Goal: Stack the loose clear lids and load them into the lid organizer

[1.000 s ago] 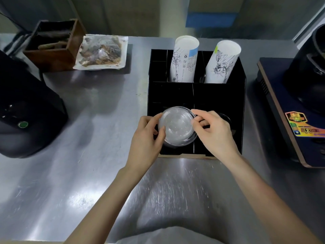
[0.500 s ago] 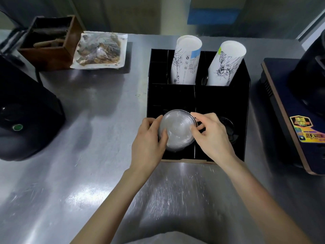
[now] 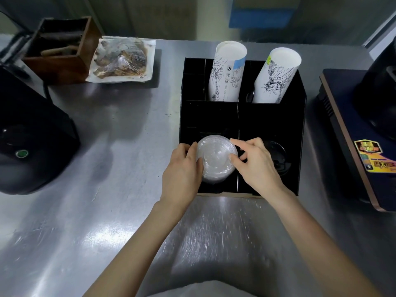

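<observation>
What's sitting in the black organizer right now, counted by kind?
Tall white printed paper cup stacks: 2
Clear plastic lid stack, held by both hands: 1
Black plastic lid stack: 1
Total: 4

Lower frame: your steel counter (image 3: 90,221) lies bare. Centre: black organizer (image 3: 295,146) walls it off. Upper centre: two paper cup stacks (image 3: 228,71) crowd its rear compartments.

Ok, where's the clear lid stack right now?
In the head view, the lid stack sits in the organizer's front-left slot, held between the left hand and right hand, with black lids in the slot to its right.
</observation>
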A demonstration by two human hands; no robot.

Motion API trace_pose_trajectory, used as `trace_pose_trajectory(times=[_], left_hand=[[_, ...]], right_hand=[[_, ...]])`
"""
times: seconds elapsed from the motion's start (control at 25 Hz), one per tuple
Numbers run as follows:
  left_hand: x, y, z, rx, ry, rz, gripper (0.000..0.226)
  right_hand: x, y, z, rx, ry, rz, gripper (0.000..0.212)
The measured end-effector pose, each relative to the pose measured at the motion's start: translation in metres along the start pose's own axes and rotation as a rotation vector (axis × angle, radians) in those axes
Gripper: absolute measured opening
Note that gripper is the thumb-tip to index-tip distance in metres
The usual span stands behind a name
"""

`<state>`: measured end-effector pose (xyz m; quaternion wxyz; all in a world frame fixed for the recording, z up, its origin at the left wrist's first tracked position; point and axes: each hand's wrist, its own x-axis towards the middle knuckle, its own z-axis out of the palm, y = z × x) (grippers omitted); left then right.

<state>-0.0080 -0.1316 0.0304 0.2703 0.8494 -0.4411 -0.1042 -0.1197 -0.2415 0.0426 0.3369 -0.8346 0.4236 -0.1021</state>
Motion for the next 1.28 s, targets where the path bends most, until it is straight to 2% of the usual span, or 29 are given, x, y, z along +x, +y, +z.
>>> trace_pose_trajectory(times=[0.44,0.96,1.28], left_hand=[[0.003,0.003,-0.002,0.004,-0.060,0.003,0.041],[0.002,-0.004,-0.014,-0.126,0.002,0.046,0.035],[0.005,0.000,-0.036,-0.051,0.053,0.113,0.034]], right_hand=[[-0.009,-0.001,0.002,0.019,0.018,0.017,0.041],[-0.019,-0.005,-0.004,0.034,0.058,-0.017,0.045],[-0.021,-0.014,-0.022,-0.128,0.051,-0.120,0.041]])
